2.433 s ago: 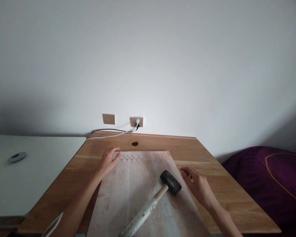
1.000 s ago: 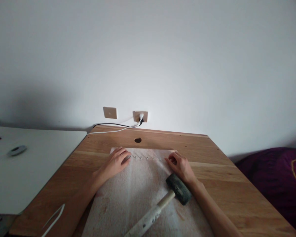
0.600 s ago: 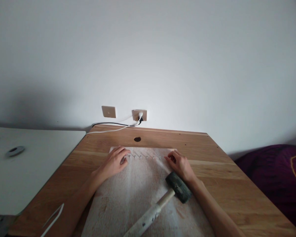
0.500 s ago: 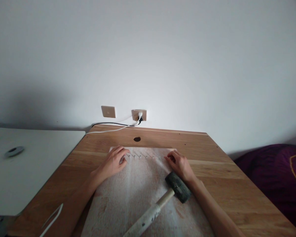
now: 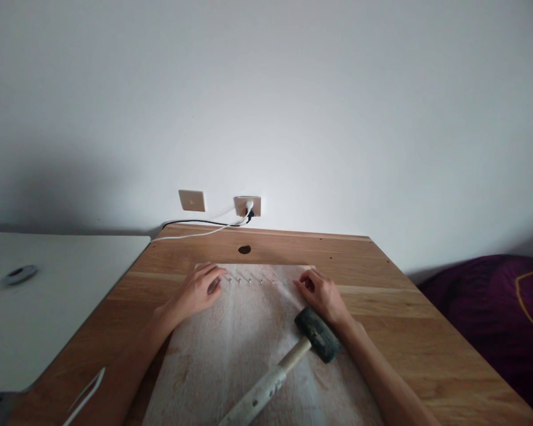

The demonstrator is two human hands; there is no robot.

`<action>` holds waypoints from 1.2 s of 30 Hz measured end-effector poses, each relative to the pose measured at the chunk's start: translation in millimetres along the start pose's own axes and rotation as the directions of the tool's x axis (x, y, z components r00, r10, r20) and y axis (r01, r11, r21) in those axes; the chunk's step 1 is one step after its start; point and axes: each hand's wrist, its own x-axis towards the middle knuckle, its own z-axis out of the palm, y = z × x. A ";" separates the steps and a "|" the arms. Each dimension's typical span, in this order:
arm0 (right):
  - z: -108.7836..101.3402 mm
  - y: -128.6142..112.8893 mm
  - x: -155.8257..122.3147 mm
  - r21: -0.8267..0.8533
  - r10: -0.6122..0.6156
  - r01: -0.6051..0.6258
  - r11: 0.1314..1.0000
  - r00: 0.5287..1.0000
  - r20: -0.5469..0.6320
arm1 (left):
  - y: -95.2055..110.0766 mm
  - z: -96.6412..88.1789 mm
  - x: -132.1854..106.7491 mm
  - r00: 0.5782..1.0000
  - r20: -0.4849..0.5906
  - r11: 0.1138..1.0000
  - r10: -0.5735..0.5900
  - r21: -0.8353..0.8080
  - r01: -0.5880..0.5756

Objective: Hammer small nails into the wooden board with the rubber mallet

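A pale, worn board (image 5: 244,349) lies on a wooden desk (image 5: 382,302). Several small nails (image 5: 255,280) stand in a row near its far edge. My left hand (image 5: 196,291) rests on the board's far left corner, its fingers stretched toward the left end of the nail row. My right hand (image 5: 320,294) sits at the right end of the row with its fingers curled; what they pinch, if anything, is hidden. A black-headed mallet (image 5: 313,334) with a pale handle lies loose on the board, just in front of my right wrist.
A white table (image 5: 35,307) with a grey ring (image 5: 15,274) on it adjoins on the left. Wall sockets (image 5: 247,205) with cables (image 5: 199,232) sit behind the desk. A cable hole (image 5: 244,249) lies near the desk's far edge. A purple cushion (image 5: 493,319) is at right. A white strip (image 5: 86,391) lies front left.
My right hand moved from beside the board's right edge up to the right end of the nail row. My left hand shifted slightly onto the board. The mallet stayed put.
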 end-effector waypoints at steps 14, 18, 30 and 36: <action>-4.5 -6.6 0.6 -0.016 -0.022 0.022 1.000 1.000 -0.001 | 2.7 -3.8 0.8 1.000 -0.003 1.000 0.017 -0.023 -0.017; -4.0 -6.0 0.4 -0.012 -0.021 0.021 1.000 1.000 0.005 | 3.0 -3.9 0.9 1.000 -0.006 1.000 0.017 -0.011 -0.017; -6.2 -7.4 0.3 0.026 -0.048 0.046 0.999 0.998 0.048 | 1.7 -4.7 -0.4 1.000 0.011 0.999 0.002 -0.040 -0.002; -5.7 -5.8 -0.2 0.055 -0.065 0.062 0.997 0.997 0.051 | -3.8 -3.2 -2.2 1.000 0.024 0.996 -0.016 -0.084 0.018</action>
